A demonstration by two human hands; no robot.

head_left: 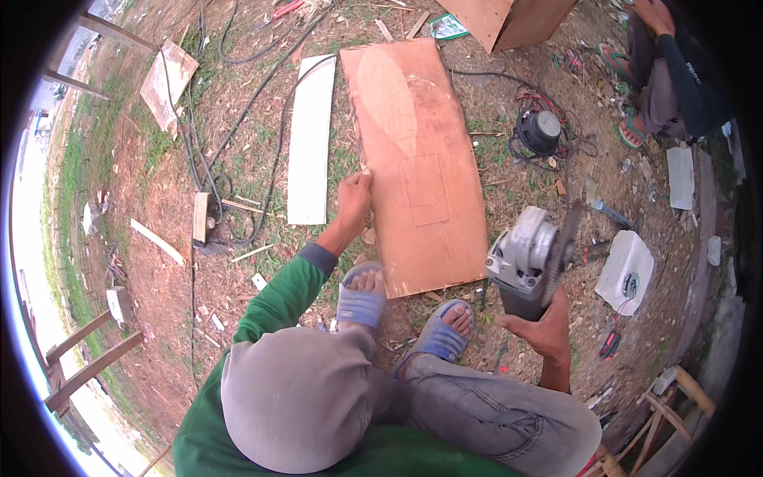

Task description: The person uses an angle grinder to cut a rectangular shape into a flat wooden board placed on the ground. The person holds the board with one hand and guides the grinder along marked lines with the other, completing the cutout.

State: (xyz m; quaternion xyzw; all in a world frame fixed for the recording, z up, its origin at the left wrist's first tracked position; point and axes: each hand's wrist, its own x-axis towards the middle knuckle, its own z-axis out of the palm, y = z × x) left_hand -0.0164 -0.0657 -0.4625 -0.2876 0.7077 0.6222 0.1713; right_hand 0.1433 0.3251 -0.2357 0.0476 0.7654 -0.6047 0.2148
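Note:
A reddish-brown plywood board (433, 191) lies on the ground in front of my feet. It bears a pale leaf-shaped patch and thin drawn outlines, and its left edge looks rough. My left hand (355, 197) grips that left edge about midway along, thumb on top, with the other fingers partly hidden. In my right hand (546, 327) is an angle grinder (524, 258), held by its body just off the board's near right corner. The grinder's toothed disc (561, 250) stands upright on its right side; whether it spins I cannot tell.
A white strip of board (312, 139) lies left of the plywood. Black cables (278, 151) snake across the ground. Right of the board sit a round speaker (539, 131) and a white plastic piece (626, 272). A person (664, 71) squats at far right. A wooden box (517, 20) stands beyond.

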